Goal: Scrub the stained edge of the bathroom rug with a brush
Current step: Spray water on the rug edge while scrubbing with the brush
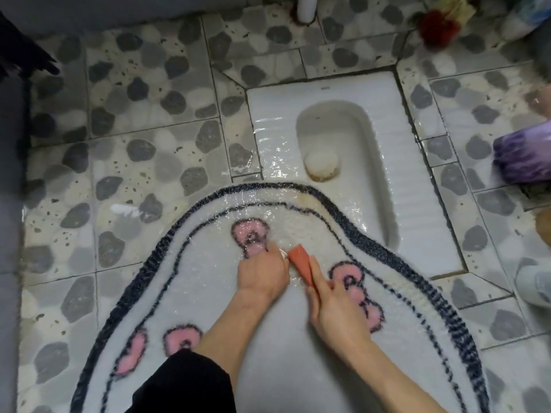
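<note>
A soaked, limp, probably heavy rug (208, 293) overlaps the near end of a squat toilet (384, 120), its brown stain (307, 201) beside the bowl. Nearer than the toilet, the right hand (334, 308) wraps its fingers round a stiff orange brush (301, 260), best held by its handle. The left hand (262, 274) curls against it, grip unclear. A purple container (521, 153) stands right of the toilet.

No legible text, small mark on squat toilet (384, 93) unreadable

- Wet white squat toilet (384, 93) at one o'clock.
- Pebble-pattern floor tiles (134, 114) at ten.
- White pipe (305, 7) at twelve.
- Red bristly thing (436, 28) at one.
- Purple object (521, 153) at three.
</note>
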Available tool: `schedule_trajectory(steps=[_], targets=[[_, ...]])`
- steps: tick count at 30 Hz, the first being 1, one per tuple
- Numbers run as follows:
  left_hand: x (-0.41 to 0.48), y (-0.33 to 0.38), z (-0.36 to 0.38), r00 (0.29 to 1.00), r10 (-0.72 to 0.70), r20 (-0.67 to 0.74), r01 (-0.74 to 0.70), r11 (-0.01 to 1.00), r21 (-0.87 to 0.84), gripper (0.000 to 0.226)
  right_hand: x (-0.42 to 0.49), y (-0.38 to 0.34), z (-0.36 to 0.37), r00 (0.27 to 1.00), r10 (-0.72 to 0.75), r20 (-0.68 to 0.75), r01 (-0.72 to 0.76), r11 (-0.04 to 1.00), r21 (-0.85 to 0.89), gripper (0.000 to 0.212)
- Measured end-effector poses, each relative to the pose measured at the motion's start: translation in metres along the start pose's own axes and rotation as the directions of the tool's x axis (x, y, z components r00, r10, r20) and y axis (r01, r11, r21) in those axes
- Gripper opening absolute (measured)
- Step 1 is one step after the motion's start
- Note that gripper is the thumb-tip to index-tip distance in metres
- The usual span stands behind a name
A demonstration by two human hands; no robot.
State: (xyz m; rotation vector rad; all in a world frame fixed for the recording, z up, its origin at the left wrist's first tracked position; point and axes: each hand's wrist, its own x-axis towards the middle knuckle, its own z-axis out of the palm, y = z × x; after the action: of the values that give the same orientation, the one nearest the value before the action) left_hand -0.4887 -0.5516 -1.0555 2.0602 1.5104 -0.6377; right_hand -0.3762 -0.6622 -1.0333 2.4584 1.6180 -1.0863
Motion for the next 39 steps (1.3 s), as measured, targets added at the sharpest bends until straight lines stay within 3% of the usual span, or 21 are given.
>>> schedule_trajectory(steps=[3,6,9,12,15,18,22,25,27,31,34,37,39], targets=[[-0.001,0.002,0.001,1.0,-0.027,-0.016,0.026,0.999,-0.026,0.046,0.083,-0.017,-0.019,0.988,-0.067,-0.137,0.06,0.997,-0.057,0.058],[-0.001,0.001,0.002,0.999,-0.048,0.005,0.048,0.997,-0.058,0.044,0.141,-0.043,-0.027,0.975,-0.04,-0.219,0.047,0.999,0.026,0.061],[-0.003,-0.002,0.0,0.999,-0.029,0.018,0.03,0.998,-0.057,0.043,0.09,-0.03,-0.014,0.983,-0.036,-0.181,0.051,0.995,0.081,0.06],[-0.002,-0.003,-0.004,1.0,-0.014,0.023,0.015,0.998,-0.061,0.045,0.02,0.0,-0.008,0.995,-0.041,-0.089,0.042,0.999,0.004,0.059],[-0.003,0.0,0.001,1.0,-0.026,0.017,0.027,0.996,-0.09,0.04,0.079,0.002,-0.027,0.986,-0.053,-0.156,0.037,0.994,-0.107,0.06],[0.0,-0.001,0.003,0.999,-0.034,0.029,0.038,0.992,-0.124,0.039,0.156,-0.03,-0.05,0.963,-0.019,-0.27,0.015,1.0,-0.016,0.061],[0.003,-0.002,-0.001,0.999,-0.026,0.033,0.03,0.991,-0.129,0.042,0.105,-0.023,-0.026,0.966,-0.027,-0.257,0.039,0.998,0.043,0.06],[0.003,-0.004,0.001,0.999,-0.019,0.026,0.022,0.993,-0.114,0.042,0.026,0.006,-0.005,0.991,-0.037,-0.129,0.038,0.999,0.0,0.062],[0.002,-0.002,0.001,1.0,-0.025,0.012,0.027,0.994,-0.109,0.042,0.048,0.01,-0.011,0.995,-0.03,-0.1,0.024,0.998,-0.054,0.061],[0.002,-0.002,0.002,1.0,-0.024,0.012,0.025,0.991,-0.131,0.04,0.138,-0.025,-0.033,0.973,-0.034,-0.228,0.026,0.999,-0.038,0.06],[0.001,-0.004,-0.001,0.999,-0.027,0.027,0.03,0.99,-0.136,0.042,0.095,-0.024,-0.012,0.98,-0.038,-0.196,0.057,0.994,0.092,0.061],[-0.002,-0.005,-0.005,0.998,-0.022,0.058,0.031,0.988,-0.153,0.045,0.015,-0.01,0.001,0.992,-0.073,-0.103,0.079,0.996,0.051,0.06],[-0.002,-0.007,-0.006,0.996,-0.055,0.076,0.072,0.97,-0.234,0.048,0.033,-0.012,-0.004,0.995,-0.071,-0.074,0.07,0.997,-0.018,0.06]])
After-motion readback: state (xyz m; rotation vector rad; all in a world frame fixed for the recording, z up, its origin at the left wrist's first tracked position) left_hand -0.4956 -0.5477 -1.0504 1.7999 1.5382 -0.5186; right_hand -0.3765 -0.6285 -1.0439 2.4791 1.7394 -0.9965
